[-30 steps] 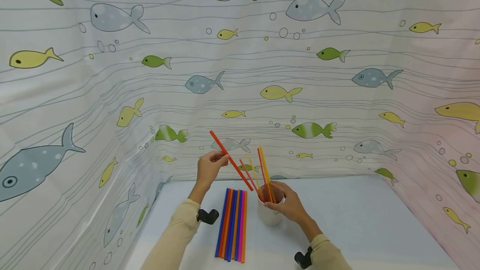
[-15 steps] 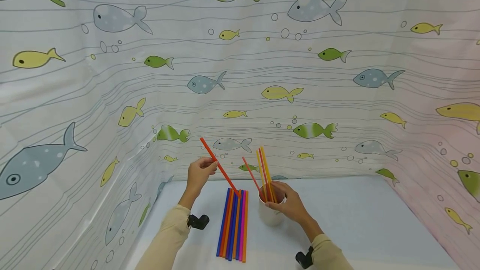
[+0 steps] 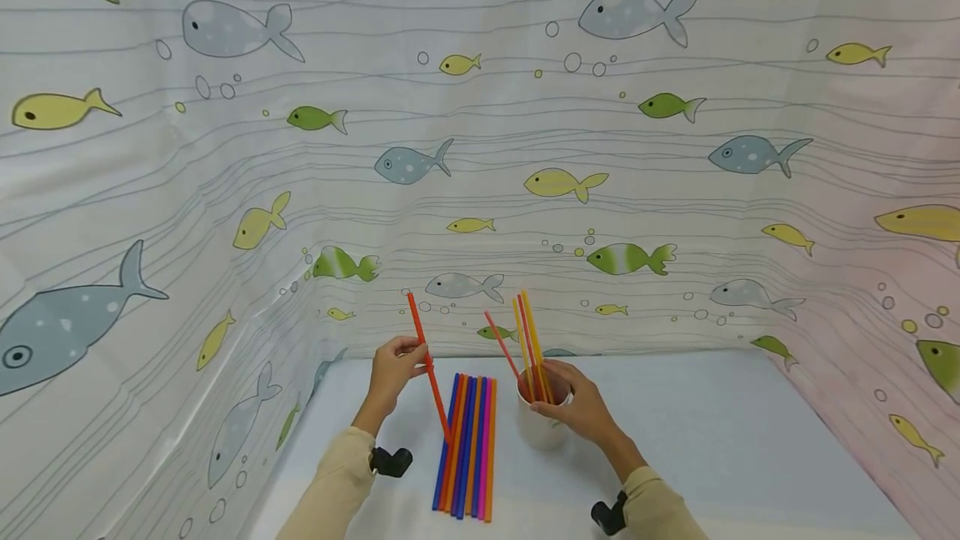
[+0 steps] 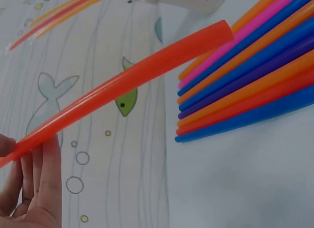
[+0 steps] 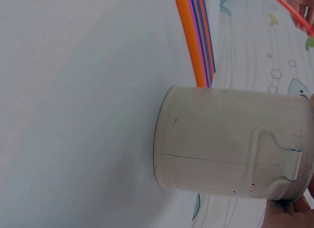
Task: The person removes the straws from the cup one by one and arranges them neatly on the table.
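Observation:
My left hand (image 3: 393, 370) pinches a red-orange straw (image 3: 417, 319) between thumb and fingers. The straw slants down to the right, its lower end over the left side of a row of straws (image 3: 465, 448) in blue, red, orange, purple and pink. In the left wrist view the held straw (image 4: 122, 88) crosses in front of the wall sheet. My right hand (image 3: 581, 407) grips the rim of a white can (image 3: 542, 433), with several yellow and red straws (image 3: 527, 340) standing in it. The right wrist view shows the can (image 5: 225, 144) upright on the table, with a wire handle on its side.
The white table (image 3: 720, 440) carries the row of straws left of the can. A sheet printed with fish (image 3: 551, 182) hangs behind and along both sides. Dark wrist cameras (image 3: 392, 462) are strapped to both sleeves.
My left hand has moved left, away from the can, and a little lower. Its straw has swung steeper, with the lower end now over the row. The right hand stays at the can.

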A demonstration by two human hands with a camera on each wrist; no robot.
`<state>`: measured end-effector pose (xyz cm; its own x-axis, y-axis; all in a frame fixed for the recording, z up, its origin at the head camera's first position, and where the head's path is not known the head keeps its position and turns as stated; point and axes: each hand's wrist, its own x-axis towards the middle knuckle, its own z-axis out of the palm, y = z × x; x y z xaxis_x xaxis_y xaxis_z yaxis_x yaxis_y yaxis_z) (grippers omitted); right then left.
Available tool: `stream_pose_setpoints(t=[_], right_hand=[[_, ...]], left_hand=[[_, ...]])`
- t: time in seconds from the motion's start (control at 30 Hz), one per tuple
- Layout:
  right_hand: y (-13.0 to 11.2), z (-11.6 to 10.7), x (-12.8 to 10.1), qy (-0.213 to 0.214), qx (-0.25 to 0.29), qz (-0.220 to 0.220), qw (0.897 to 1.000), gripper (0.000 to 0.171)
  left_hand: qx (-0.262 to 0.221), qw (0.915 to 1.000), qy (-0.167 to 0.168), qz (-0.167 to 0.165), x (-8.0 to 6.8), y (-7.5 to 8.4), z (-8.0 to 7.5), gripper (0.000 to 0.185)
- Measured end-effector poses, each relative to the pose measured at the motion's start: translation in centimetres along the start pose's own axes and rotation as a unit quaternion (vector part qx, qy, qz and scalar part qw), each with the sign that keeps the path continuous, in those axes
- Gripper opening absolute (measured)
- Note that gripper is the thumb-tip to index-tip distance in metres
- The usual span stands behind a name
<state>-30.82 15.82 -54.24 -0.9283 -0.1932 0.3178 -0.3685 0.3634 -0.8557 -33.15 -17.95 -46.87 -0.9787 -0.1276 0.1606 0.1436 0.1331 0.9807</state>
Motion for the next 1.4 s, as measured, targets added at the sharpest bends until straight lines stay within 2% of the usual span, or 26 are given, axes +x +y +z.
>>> stream_pose_setpoints(t=[0.67, 0.8, 0.9, 1.07, 1.13, 1.4], right_hand=[[-0.3, -0.2, 0.0, 0.003, -0.011, 0.012, 1.000, 0.072], [-0.6, -0.2, -0.3, 0.000, -0.007, 0.004, 1.000, 0.072], [-1.8, -0.3, -0.7, -0.002, -0.004, 0.001, 1.000, 0.071], [-1.5, -0.3, -0.6, -0.002, -0.010, 0.009, 1.000, 0.072], [-0.4, 0.0, -0.3, 0.001, -0.013, 0.010, 1.000, 0.073], [-0.5, 0.1, -0.4, -0.001, -0.012, 0.011, 1.000, 0.072]], left_hand=[[0.024, 0.9986, 0.006, -0.047, -1.3, -5.1, -1.4, 0.032], [0.036, 0.9980, 0.002, -0.053, -1.6, -6.1, -1.5, 0.032], [0.042, 0.9975, -0.001, -0.057, -1.7, -6.8, -1.5, 0.030], [0.048, 0.9966, -0.003, -0.067, -2.0, -7.4, -1.3, 0.026], [0.054, 0.9961, -0.006, -0.071, -2.3, -7.6, -1.1, 0.026], [0.078, 0.9935, -0.030, -0.077, -2.8, -8.5, -0.3, 0.025]])
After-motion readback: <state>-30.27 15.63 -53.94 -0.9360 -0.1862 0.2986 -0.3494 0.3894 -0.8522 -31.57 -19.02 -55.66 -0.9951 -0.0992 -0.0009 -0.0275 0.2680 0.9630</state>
